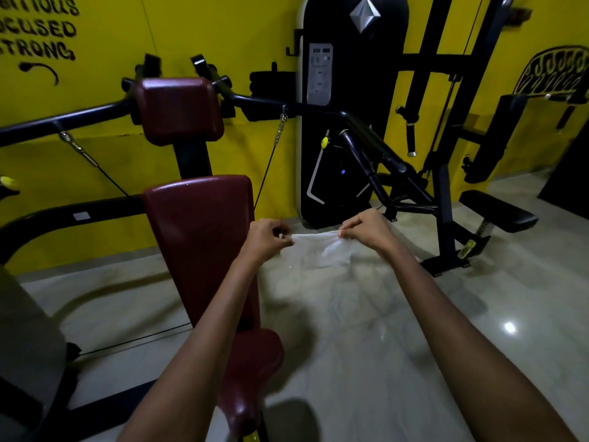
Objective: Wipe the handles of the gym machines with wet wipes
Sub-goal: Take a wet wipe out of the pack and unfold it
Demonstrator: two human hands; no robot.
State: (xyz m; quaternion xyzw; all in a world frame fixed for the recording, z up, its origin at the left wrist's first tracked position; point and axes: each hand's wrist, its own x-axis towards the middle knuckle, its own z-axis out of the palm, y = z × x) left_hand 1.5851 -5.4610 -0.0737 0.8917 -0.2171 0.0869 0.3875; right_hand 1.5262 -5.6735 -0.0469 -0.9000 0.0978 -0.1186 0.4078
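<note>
A thin white wet wipe (322, 248) hangs stretched between my two hands at mid-frame, above the pale floor. My left hand (264, 239) pinches its left top corner and my right hand (366, 231) pinches its right top corner. In front of me stands a gym machine with a dark red back pad (197, 231), a red head pad (180, 108) and black arms; the right arm's handle (379, 145) slopes down to the right, the left arm (63, 119) runs off to the left. Both hands are apart from the handles.
A black weight-stack tower (347, 90) stands against the yellow wall behind the machine. A second black machine with a padded seat (498, 210) is at the right. Thin cables (264, 180) run down from the arms. Shiny tiled floor (382, 330) lies open at the lower right.
</note>
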